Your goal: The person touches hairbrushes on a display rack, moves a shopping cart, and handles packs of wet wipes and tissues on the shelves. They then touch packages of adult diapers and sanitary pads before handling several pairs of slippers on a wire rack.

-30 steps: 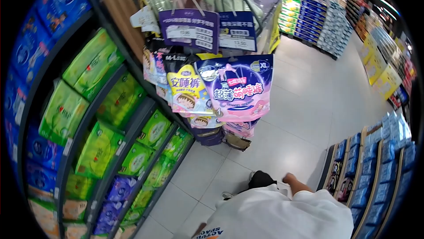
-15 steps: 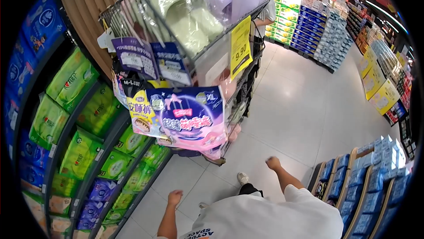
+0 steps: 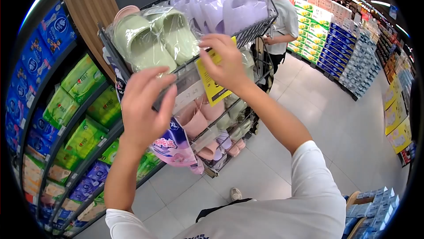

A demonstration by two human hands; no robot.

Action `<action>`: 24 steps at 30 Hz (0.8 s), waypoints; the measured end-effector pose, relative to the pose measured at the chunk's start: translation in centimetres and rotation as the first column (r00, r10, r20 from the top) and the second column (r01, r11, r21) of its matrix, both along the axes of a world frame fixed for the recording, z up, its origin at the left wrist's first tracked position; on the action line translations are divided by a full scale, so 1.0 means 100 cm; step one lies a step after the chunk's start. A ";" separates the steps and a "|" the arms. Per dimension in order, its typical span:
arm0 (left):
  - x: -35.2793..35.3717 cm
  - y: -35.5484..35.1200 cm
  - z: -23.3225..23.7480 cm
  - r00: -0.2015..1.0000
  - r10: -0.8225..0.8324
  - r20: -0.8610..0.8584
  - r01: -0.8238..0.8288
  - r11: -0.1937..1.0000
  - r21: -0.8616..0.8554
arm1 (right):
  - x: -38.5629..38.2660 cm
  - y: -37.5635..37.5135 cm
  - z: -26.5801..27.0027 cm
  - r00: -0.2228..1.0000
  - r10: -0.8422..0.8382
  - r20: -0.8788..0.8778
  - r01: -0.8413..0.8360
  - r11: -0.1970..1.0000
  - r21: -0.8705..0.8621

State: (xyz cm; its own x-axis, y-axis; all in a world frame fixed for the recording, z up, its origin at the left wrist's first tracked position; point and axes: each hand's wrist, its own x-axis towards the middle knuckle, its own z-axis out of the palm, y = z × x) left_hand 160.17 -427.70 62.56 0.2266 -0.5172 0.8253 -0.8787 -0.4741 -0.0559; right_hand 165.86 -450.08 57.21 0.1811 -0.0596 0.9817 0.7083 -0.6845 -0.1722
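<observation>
Both my hands are raised at the front of a black wire display rack. My left hand is open, its fingers spread, in front of the rack's front left corner. My right hand is open too, with thumb and fingers apart, over the front rim by the yellow price sign, partly covering it. Just beyond my hands, pale green slippers lie in clear plastic in the top basket. Lilac slippers in plastic stand behind them. A purple and pink package hangs below my left hand, partly hidden by it.
Pink slippers sit on the rack's lower tier. Shelves of green tissue packs run along the left. Another person stands behind the rack. Stacked boxes stand farther back, and a low shelf of blue packs is at lower right.
My hands have risen from beside my body to the rack's front. The green slippers now show from above, the hanging tags are hidden, and more of the other person is in view.
</observation>
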 end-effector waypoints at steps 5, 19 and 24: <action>0.038 -0.023 -0.004 0.878 0.461 0.132 -0.479 0.852 0.211 | 0.057 0.017 0.034 0.974 -0.056 -0.219 0.016 0.983 -0.181; 0.022 -0.022 -0.012 0.819 0.568 0.083 -0.564 0.768 0.303 | 0.037 0.027 0.034 0.732 -0.317 -0.602 0.069 0.915 -0.398; 0.020 -0.024 -0.026 0.749 0.655 0.095 -0.636 0.673 0.377 | 0.010 0.029 0.026 0.712 -0.352 -0.607 0.064 0.894 -0.443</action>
